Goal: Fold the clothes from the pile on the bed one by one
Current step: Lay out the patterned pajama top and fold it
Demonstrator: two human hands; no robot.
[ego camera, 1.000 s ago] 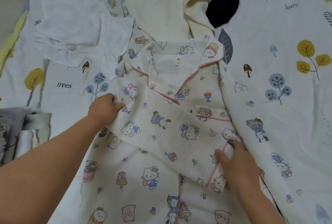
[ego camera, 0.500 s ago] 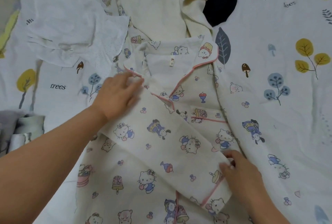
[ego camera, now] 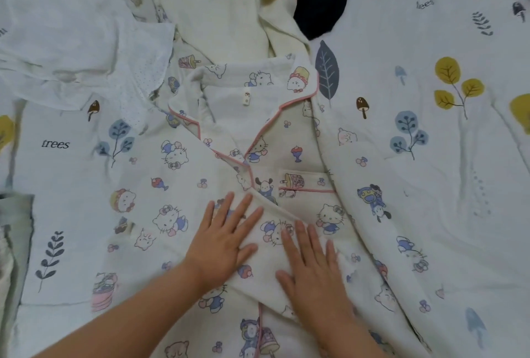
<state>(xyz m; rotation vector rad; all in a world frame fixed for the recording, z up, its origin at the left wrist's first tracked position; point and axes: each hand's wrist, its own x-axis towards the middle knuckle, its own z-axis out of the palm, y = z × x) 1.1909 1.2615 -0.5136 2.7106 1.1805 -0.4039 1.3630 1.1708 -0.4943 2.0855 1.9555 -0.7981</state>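
A cream pajama shirt (ego camera: pixel 298 134) with cartoon prints and pink piping lies front up on the bed, collar pointing away from me. One sleeve (ego camera: pixel 275 245) is folded across its chest. My left hand (ego camera: pixel 223 240) lies flat on the shirt's middle, fingers straight and spread. Just to its right, my right hand (ego camera: pixel 312 268) presses flat on the folded sleeve. Neither hand holds any cloth.
A white dotted garment (ego camera: pixel 74 48) lies crumpled at the upper left. A cream towel-like cloth (ego camera: pixel 218 10) and a dark navy item (ego camera: pixel 321 2) sit beyond the collar. Grey folded cloth (ego camera: pixel 14 243) shows at the left edge. The printed bedsheet (ego camera: pixel 444 157) stretches to the right.
My left hand slid from the shirt's left shoulder down to its middle. My right hand let go of the sleeve cuff and now lies flat on the sleeve.
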